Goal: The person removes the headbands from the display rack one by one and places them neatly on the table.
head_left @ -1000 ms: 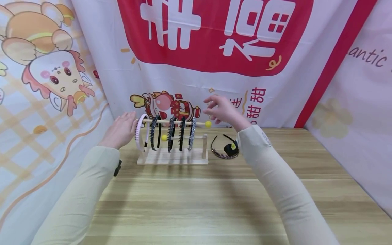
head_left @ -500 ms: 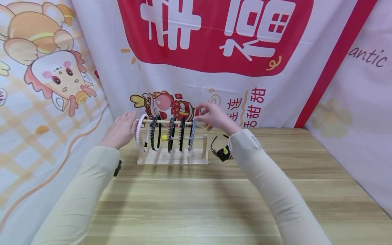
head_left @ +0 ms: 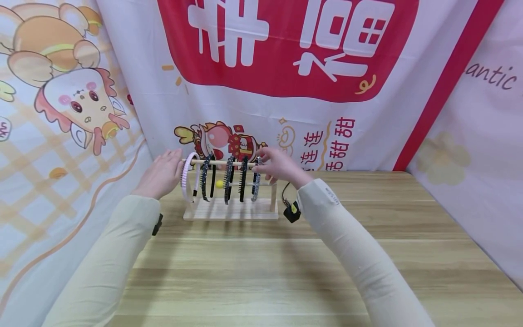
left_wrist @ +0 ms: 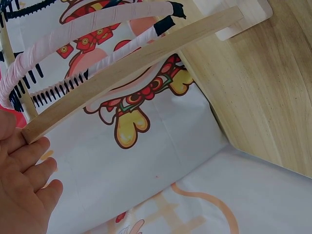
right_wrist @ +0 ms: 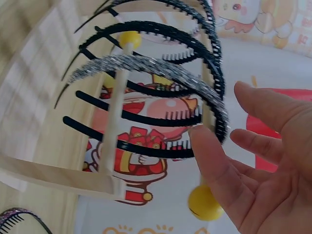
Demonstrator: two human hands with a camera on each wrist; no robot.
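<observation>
A wooden headband rack point(head_left: 200, 210) stands at the back of the table, with several headbands on its upper rod. My left hand point(head_left: 161, 172), fingers straight, rests against the rack's left end; in the left wrist view its fingertips touch the top of the wooden post point(left_wrist: 131, 73). Nearest to it hangs a pale pink ribbed headband point(left_wrist: 83, 29). At the rod's right end, my right hand point(head_left: 279, 167) reaches to the silver glitter headband point(right_wrist: 161, 68). Its fingers are spread to either side of that headband, one fingertip at its inner edge. Black toothed headbands point(head_left: 243, 179) hang further left.
A headband with a black bow point(head_left: 292, 212) lies on the wooden table point(head_left: 261, 272) right of the rack, partly behind the right sleeve. Yellow balls cap the upper rod point(right_wrist: 204, 202) and the lower rod point(head_left: 219, 184). Printed cloth point(head_left: 347, 109) hangs close behind and at both sides.
My right hand has moved left and down from beyond the rod's right end to the silver glitter headband. The left hand has stayed at the rack's left end.
</observation>
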